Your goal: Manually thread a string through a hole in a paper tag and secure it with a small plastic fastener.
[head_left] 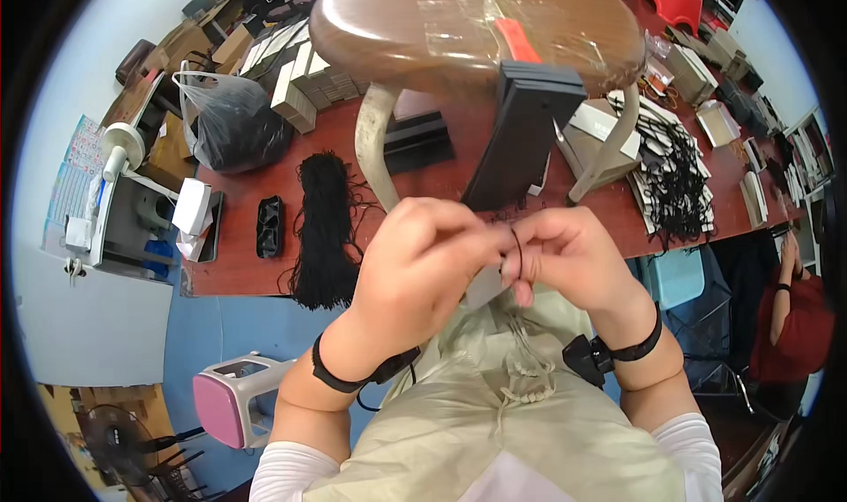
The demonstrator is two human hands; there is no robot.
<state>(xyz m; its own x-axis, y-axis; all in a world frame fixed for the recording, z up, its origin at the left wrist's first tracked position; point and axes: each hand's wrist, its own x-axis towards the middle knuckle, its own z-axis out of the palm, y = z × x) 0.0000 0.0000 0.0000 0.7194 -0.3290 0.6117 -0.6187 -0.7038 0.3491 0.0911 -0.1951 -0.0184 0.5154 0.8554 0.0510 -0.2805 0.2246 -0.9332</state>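
My left hand and my right hand meet close together in front of the table edge. A thin black cord loops between their fingertips, and both hands pinch it. The left fingertips are slightly blurred. Just below the fingers shows part of a pale grey card; whether the cord is joined to it is hidden. Beyond my hands a dark grey stack of flat pieces leans against a brown stool standing on the table. A bundle of black cords hangs over the edge to the left.
On the red table lie a black tray, a dark bag in clear plastic, and pale cards with black cords at right. A pink-topped stool stands at lower left. Another person is at far right.
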